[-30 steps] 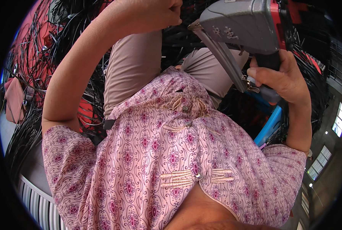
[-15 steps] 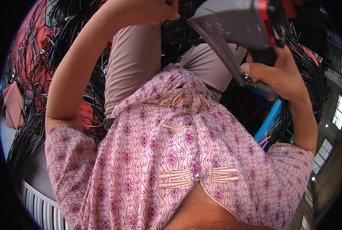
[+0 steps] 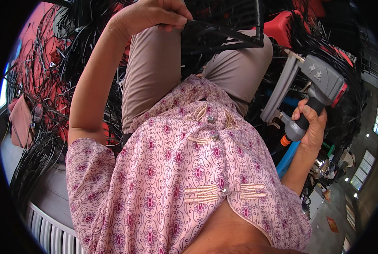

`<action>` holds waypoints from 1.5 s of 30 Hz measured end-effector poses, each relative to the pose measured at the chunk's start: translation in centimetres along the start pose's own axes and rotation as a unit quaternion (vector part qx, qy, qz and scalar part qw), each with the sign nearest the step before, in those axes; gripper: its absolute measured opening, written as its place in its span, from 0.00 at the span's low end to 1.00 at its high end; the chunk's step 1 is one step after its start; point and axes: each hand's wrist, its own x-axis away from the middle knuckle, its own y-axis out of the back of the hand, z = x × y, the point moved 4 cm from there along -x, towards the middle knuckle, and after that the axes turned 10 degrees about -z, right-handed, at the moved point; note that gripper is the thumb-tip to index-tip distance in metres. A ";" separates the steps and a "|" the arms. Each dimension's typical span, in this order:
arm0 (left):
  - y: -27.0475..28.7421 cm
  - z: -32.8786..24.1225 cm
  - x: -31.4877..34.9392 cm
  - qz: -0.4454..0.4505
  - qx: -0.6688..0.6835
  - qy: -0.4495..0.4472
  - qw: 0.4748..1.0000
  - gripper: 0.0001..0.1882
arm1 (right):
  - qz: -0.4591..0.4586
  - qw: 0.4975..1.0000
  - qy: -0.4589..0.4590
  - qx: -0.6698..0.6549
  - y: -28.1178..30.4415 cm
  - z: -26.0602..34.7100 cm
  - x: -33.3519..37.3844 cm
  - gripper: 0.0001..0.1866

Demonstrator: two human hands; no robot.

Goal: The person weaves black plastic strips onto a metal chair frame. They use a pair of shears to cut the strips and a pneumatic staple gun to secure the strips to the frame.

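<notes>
My right hand (image 3: 312, 122) is wrapped round the dark grip of a grey air stapler (image 3: 326, 75), held up at the right beside my knee. Its long magazine slants down toward my lap, and an orange fitting (image 3: 285, 140) sits at the base of the grip. My left hand (image 3: 157, 17) is at the upper left, above my knee. Thumb and fingers pinch a flat black strip (image 3: 206, 26), which stretches right toward the corner of a thin black frame (image 3: 257, 41) lying over my knees. The far part of the frame runs out of view.
Tangled black strips (image 3: 87, 46) hang and lie over red material at the left. More black strands drape at the right, by a red plastic piece (image 3: 279, 28). A blue bar (image 3: 287, 160) stands below the stapler. A pink cloth (image 3: 21, 122) hangs at far left.
The stapler has moved down and right, away from the frame, and turned in my right hand. The frame's corner now shows. My left hand has shifted slightly, still pinching.
</notes>
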 end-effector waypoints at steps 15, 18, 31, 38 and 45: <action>0.8 1.2 -0.4 -0.069 -0.098 0.033 0.992 0.19 | -0.100 0.987 -0.090 -0.089 4.9 -6.0 0.7 0.23; 1.0 2.7 0.2 -0.136 -0.007 0.030 0.990 0.19 | -0.096 0.987 -0.093 -0.087 5.0 -6.2 0.5 0.22; -0.6 6.0 0.7 -0.036 0.290 -0.028 0.956 0.08 | -0.055 0.993 -0.078 -0.064 3.9 -4.7 0.2 0.25; 0.4 5.5 0.5 -0.020 0.181 -0.026 0.983 0.09 | -0.034 0.996 -0.061 -0.054 3.2 -3.5 -0.3 0.22; -0.3 6.3 0.8 -0.001 0.210 0.010 0.978 0.11 | -0.025 0.997 -0.052 -0.054 1.7 -2.2 0.5 0.18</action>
